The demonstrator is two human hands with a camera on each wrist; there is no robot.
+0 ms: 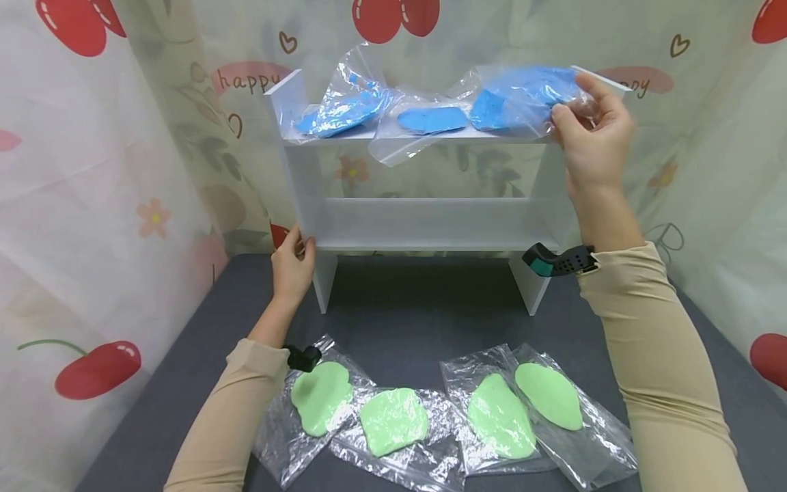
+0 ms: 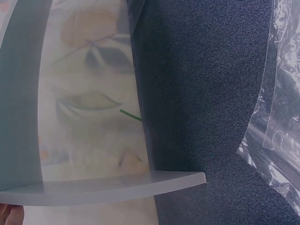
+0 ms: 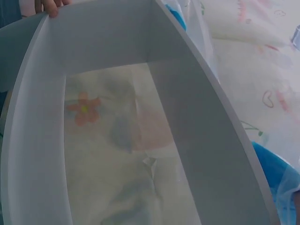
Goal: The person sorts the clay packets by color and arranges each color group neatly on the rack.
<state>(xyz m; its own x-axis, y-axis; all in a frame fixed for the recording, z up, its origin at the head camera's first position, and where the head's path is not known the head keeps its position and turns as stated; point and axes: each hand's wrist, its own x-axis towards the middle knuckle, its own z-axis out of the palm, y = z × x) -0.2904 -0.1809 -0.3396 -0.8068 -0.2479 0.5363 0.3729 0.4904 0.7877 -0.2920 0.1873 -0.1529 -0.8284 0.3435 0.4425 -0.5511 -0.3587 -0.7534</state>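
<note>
A white two-tier shelf [image 1: 424, 236] stands on the dark table. On its top board lie clear plastic bags with flat blue pieces: one bag [image 1: 347, 113] at the left, one [image 1: 432, 120] in the middle. At the right end, my right hand [image 1: 596, 137] pinches a clear bag with blue pieces [image 1: 522, 92] between thumb and fingers. My left hand [image 1: 292, 266] grips the shelf's left side panel near the lower board; its fingers [image 3: 50, 6] show at the panel in the right wrist view. The left wrist view catches only fingertips [image 2: 13, 214] beneath the panel.
On the table before the shelf lie several clear bags with flat green pieces [image 1: 393, 420], some overlapping. Printed cloth [image 1: 154, 171] hangs at the back and both sides. A thin grey cable [image 1: 670, 236] loops behind the right forearm.
</note>
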